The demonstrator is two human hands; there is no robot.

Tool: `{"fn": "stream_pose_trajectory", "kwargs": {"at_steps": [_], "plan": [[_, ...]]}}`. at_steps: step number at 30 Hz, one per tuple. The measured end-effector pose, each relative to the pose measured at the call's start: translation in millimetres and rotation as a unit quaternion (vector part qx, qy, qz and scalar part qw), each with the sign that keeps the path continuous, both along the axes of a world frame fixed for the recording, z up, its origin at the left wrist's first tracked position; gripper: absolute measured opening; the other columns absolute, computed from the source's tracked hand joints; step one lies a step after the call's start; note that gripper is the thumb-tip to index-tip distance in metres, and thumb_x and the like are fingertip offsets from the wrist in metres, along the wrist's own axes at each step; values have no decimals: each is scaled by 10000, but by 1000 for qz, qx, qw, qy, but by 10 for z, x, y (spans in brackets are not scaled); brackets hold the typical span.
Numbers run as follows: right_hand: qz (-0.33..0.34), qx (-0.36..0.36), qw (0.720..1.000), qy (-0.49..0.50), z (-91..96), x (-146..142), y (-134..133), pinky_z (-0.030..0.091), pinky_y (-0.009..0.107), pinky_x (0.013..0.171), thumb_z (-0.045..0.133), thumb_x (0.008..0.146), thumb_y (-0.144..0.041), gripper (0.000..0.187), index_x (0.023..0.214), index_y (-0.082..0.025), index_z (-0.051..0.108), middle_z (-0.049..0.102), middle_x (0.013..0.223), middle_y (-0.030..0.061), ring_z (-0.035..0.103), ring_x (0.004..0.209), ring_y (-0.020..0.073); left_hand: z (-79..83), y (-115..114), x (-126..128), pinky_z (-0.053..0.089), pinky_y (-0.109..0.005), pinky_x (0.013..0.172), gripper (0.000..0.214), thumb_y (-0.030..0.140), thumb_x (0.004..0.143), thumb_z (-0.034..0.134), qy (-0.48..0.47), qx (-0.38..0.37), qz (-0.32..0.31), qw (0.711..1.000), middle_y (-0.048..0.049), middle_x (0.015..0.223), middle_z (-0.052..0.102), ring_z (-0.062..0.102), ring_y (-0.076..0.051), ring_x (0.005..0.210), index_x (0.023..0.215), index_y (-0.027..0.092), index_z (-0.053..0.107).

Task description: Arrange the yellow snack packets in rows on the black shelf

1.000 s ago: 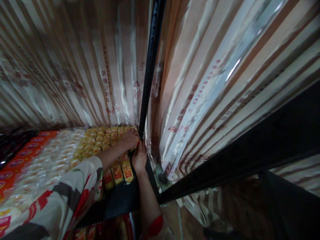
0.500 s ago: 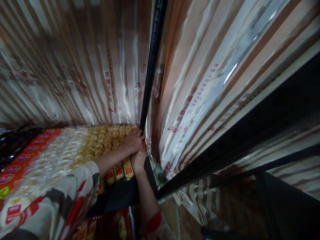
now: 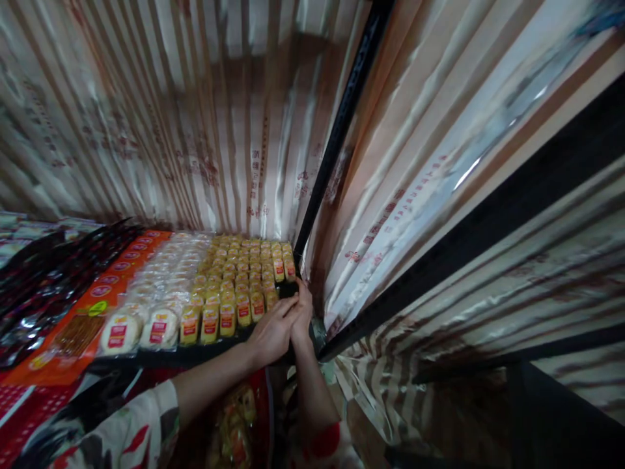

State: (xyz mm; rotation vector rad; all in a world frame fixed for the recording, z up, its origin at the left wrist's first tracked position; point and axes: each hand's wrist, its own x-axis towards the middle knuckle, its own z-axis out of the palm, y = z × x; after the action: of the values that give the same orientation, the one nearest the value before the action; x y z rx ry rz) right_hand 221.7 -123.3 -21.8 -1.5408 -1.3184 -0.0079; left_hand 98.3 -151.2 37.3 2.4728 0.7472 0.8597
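Observation:
My left hand [image 3: 273, 333] and my right hand [image 3: 302, 311] are together at the right end of the rows of yellow wrapped cakes [image 3: 228, 314]. The fingers of both are drawn in and nearly touch. Whatever lies between them is hidden by the backs of the hands. Just beyond my fingertips, a dark patch of bare shelf [image 3: 286, 288] shows, with small wrapped cakes bearing red labels [image 3: 289, 268] standing behind it. To the left are round white cakes in clear wrap [image 3: 163, 327].
Orange packets [image 3: 105, 286] and dark shiny packets [image 3: 63, 286] lie further left. A black upright post [image 3: 336, 140] rises at the back corner, and a black rail [image 3: 439, 247] slants along the right. Pleated printed curtains [image 3: 234, 130] hang behind. Yellow packs [image 3: 239, 423] sit below.
Both hands have pulled back from the corner post toward the shelf's front edge. The view has shifted so that more of the packets on the left shows.

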Motion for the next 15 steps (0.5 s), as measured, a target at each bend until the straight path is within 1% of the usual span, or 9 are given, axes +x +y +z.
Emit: {"fn": "stream_pose_trajectory", "kwargs": {"at_steps": [1, 3, 6, 8, 10, 12, 13, 15], "plan": [[5, -1, 1000, 0, 45, -66, -102, 390, 393, 946, 297, 840, -164, 422, 1212, -144, 493, 576, 1155, 108, 503, 1088, 190, -29, -138, -123, 351, -421, 1048, 595, 13, 728, 359, -5, 9, 3, 1000, -111, 1351, 412, 359, -219, 1264, 1297, 180, 405], [16, 1, 1000, 5, 100, -266, -316, 405, 373, 936, 323, 860, -196, 397, 1218, -141, 485, 572, 1156, 114, 506, 1087, 187, -147, -429, -338, 335, -446, 1055, 649, -3, 730, 337, -22, 22, 11, 999, -118, 1406, 331, 268, -227, 1318, 1351, 189, 320], [55, 18, 998, 15, 73, -671, -669, 446, 327, 877, 355, 871, -206, 357, 1194, -153, 497, 617, 1051, 95, 561, 983, 165, -389, -853, -675, 355, -468, 1034, 646, 30, 775, 343, -37, 43, 37, 998, -112, 1413, 309, 232, -245, 1332, 1382, 228, 245], [108, 11, 994, 14, -4, -939, -906, 465, 302, 831, 359, 870, -186, 325, 1144, -174, 532, 646, 949, 67, 588, 892, 151, -529, -1093, -962, 366, -453, 1027, 609, 76, 804, 377, -25, 54, 40, 997, -99, 1393, 344, 246, -250, 1324, 1376, 245, 255], [189, -29, 982, 7, -111, -1160, -1104, 466, 292, 823, 362, 862, -161, 308, 1087, -192, 570, 656, 915, 55, 590, 877, 148, -626, -1284, -1287, 354, -431, 1040, 585, 81, 814, 396, 15, 39, 38, 998, -68, 1375, 383, 253, -243, 1319, 1359, 268, 297], [286, -101, 953, -13, -248, -1329, -1232, 452, 293, 853, 396, 834, -136, 302, 1055, -192, 595, 655, 957, 62, 577, 924, 158, -700, -1423, -1600, 340, -424, 1049, 585, 55, 808, 386, 68, -8, 43, 997, -53, 1371, 396, 265, -234, 1313, 1345, 282, 335], [335, -150, 930, -29, -329, -1399, -1269, 441, 295, 873, 424, 813, -127, 303, 1050, -190, 602, 652, 986, 67, 568, 948, 165, -739, -1474, -1733, 341, -423, 1048, 586, 46, 804, 379, 86, -38, 50, 994, -56, 1368, 401, 286, -229, 1303, 1340, 280, 349], [408, -271, 871, -48, -514, -1524, -1307, 423, 294, 894, 469, 768, -108, 318, 1036, -189, 618, 650, 1016, 70, 565, 961, 174, -834, -1546, -1931, 358, -406, 1037, 570, 49, 802, 373, 100, -105, 66, 987, -68, 1347, 426, 350, -211, 1268, 1328, 267, 380]]}}
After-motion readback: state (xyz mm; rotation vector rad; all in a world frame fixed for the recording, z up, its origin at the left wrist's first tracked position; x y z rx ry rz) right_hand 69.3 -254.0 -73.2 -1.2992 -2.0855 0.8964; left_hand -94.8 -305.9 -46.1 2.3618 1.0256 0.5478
